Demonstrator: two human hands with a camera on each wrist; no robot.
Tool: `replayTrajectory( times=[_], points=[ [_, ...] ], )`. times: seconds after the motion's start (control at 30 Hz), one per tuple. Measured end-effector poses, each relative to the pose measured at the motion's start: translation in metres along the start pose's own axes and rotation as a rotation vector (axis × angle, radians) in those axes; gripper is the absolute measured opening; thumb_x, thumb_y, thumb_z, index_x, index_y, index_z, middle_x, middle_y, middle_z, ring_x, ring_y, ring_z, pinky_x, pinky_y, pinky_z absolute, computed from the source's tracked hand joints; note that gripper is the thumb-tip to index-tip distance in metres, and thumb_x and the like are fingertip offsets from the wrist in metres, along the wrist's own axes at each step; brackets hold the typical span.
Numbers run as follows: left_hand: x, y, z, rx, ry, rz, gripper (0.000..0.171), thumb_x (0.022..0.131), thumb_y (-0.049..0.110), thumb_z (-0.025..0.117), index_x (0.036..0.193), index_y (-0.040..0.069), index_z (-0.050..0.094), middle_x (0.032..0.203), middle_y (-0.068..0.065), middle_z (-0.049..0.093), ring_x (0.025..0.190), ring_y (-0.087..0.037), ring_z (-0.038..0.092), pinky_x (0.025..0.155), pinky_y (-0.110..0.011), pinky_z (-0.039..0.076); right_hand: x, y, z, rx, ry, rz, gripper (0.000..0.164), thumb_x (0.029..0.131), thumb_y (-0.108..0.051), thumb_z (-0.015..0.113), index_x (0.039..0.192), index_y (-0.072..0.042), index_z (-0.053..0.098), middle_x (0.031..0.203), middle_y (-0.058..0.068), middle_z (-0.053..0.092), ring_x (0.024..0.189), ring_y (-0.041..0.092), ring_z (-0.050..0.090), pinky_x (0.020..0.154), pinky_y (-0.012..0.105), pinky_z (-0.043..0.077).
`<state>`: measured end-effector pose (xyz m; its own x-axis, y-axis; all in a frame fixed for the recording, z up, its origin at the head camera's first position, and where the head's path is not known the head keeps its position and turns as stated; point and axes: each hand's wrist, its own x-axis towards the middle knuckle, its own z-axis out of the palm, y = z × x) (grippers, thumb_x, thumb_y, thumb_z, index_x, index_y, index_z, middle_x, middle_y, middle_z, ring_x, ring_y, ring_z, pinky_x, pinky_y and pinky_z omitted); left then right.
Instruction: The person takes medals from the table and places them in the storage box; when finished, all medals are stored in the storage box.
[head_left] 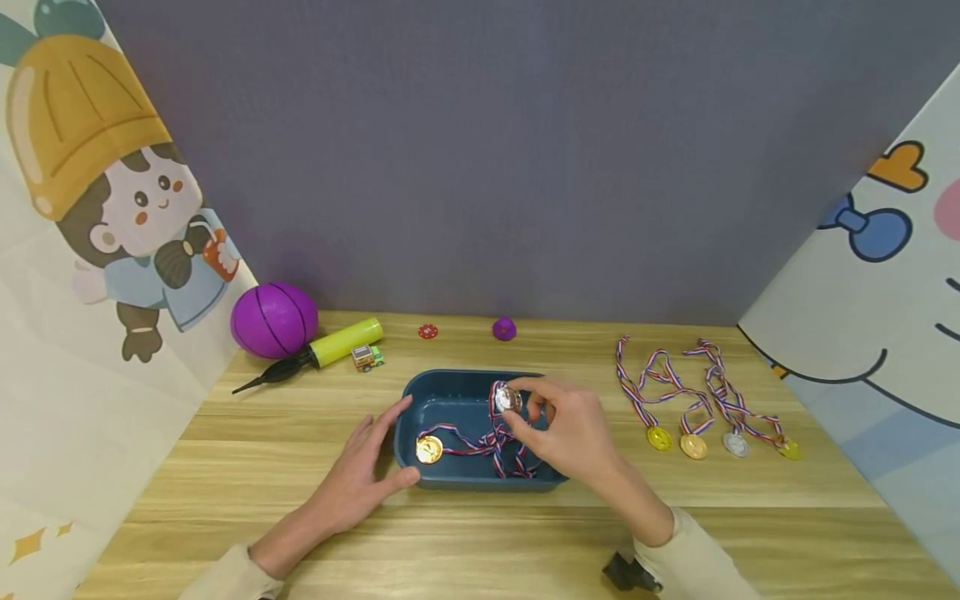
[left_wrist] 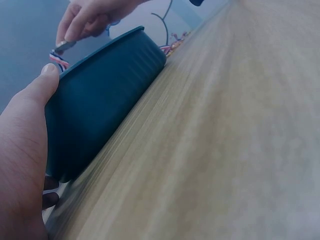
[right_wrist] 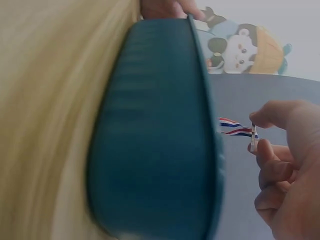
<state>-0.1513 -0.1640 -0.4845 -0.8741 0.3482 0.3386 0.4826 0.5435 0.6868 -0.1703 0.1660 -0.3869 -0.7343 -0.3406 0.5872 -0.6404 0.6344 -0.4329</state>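
Pinching the silver medal (head_left: 507,398) above the blue tub (head_left: 450,408), the fingers of the right hand (head_left: 572,425) could, I reckon, lose it if its ribbon (head_left: 493,402) snags in the tangle (head_left: 499,443) below, with the left hand (head_left: 360,477), fingers spread, bracing only the tub's left end.

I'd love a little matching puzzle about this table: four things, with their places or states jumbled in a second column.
Things:
1. Purple ball
2. Blue tub
3. Left hand
4. Right hand

Places or states:
A. Pinching a silver medal
B. Beside the yellow tube
C. At the tub's left end
D. Has a gold medal lying inside

Pairs: 1-B, 2-D, 3-C, 4-A
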Motion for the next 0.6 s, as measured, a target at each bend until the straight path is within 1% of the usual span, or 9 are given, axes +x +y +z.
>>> replayTrajectory(
  times=[0.17,0.33,0.5,0.6],
  points=[
    [0.000,0.000,0.000,0.003,0.004,0.007,0.092,0.102,0.053,0.077,0.177,0.031,0.028,0.169,-0.020,0.051,0.156,-0.053,0.042,0.128,-0.081,0.018,-0.001,-0.006,0.011,0.003,-0.092,0.033,0.028,0.090,-0.020,0.093,0.115,-0.012,0.085,0.071,-0.016,0.057,0.054,-0.003,0.040,0.053,0.022,0.040],
    [0.000,0.000,0.000,-0.001,0.005,0.010,0.092,0.102,0.052,0.077,0.177,0.030,0.028,0.167,-0.020,0.052,0.155,-0.052,0.044,0.128,-0.081,0.017,0.001,-0.010,0.021,0.016,-0.150,0.027,0.029,0.089,-0.021,0.094,0.115,-0.012,0.084,0.071,-0.018,0.055,0.056,-0.006,0.041,0.058,0.021,0.043],
    [0.001,0.000,0.000,-0.003,0.002,0.003,0.092,0.102,0.052,0.077,0.177,0.031,0.028,0.166,-0.021,0.054,0.155,-0.053,0.044,0.128,-0.081,0.017,0.003,-0.014,0.028,0.025,-0.240,0.034,0.029,0.091,-0.021,0.093,0.117,-0.012,0.084,0.066,-0.019,0.051,0.053,-0.006,0.040,0.055,0.020,0.039],
    [0.000,0.000,0.000,0.000,0.001,0.002,0.092,0.102,0.048,0.078,0.177,0.031,0.028,0.166,-0.021,0.054,0.155,-0.054,0.044,0.127,-0.082,0.018,0.004,-0.015,0.034,0.017,-0.292,0.021,0.028,0.092,-0.022,0.093,0.116,-0.013,0.085,0.063,-0.019,0.047,0.053,-0.005,0.039,0.055,0.020,0.037]
  ],
)
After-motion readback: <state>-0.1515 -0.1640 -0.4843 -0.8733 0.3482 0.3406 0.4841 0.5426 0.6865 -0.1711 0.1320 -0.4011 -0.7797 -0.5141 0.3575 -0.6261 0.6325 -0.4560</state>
